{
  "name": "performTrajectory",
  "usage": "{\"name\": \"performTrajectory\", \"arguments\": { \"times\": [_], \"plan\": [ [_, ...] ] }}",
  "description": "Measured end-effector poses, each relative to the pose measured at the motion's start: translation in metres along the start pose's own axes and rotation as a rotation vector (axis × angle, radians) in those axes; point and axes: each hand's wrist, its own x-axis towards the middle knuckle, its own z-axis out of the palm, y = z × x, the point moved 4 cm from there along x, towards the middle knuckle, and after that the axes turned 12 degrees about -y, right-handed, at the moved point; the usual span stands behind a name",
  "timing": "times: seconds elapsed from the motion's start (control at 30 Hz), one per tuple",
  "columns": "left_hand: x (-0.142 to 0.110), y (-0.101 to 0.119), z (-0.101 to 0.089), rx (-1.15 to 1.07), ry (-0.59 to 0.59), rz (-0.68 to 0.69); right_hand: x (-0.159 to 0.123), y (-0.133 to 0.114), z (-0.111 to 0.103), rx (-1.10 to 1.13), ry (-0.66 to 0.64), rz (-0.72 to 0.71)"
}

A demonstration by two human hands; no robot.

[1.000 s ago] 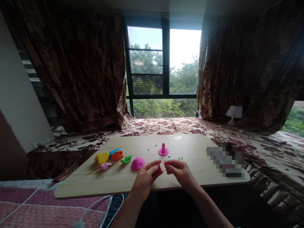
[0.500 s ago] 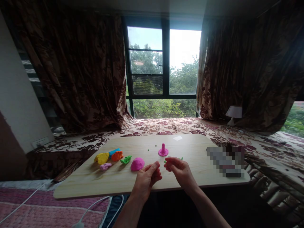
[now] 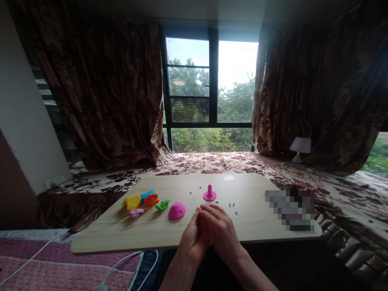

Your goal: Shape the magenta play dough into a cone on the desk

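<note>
My left hand (image 3: 190,240) and my right hand (image 3: 223,229) are closed together over the table's front edge, palms facing, the right fingers lying across the left. Anything between them is hidden. Just beyond the fingertips stands a pink modelling clay piece (image 3: 209,194), a flat disc with an upright stub. Left of the hands rests a pink clay dome (image 3: 177,211). Several small green clay bits (image 3: 233,205) lie to the right of my fingers, and tiny dark green bits (image 3: 190,193) sit left of the stub.
On the table (image 3: 121,234), further left, are green clay (image 3: 163,205), orange clay (image 3: 150,199), blue clay (image 3: 148,194), yellow clay (image 3: 132,202) and light pink clay (image 3: 136,213). A pixelated patch (image 3: 291,210) covers something at the right. A white cable (image 3: 121,257) hangs below the front edge.
My hands were apart with fingertips pinched; they have come together, the right now laid over the left. More of the green bits on the right shows. The view has shifted slightly.
</note>
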Motion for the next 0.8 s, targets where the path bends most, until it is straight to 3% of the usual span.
{"name": "performTrajectory", "arguments": {
  "times": [0.13, 0.23, 0.37, 0.53, 0.8],
  "plan": [
    [-0.004, -0.001, 0.006, -0.088, -0.029, -0.043, -0.002, -0.01, 0.004, -0.223, -0.105, -0.1],
    [-0.005, -0.001, 0.01, -0.092, -0.08, -0.028, -0.002, -0.013, 0.002, -0.309, -0.191, -0.067],
    [-0.004, 0.004, 0.013, -0.066, -0.14, 0.02, 0.0, -0.015, -0.002, -0.334, -0.221, 0.016],
    [0.0, 0.016, 0.011, -0.047, -0.218, 0.07, -0.001, -0.028, 0.001, -0.301, -0.287, -0.062],
    [-0.008, 0.014, 0.02, 0.015, -0.342, 0.045, 0.005, -0.02, -0.003, -0.39, -0.293, -0.015]
  ]
}}
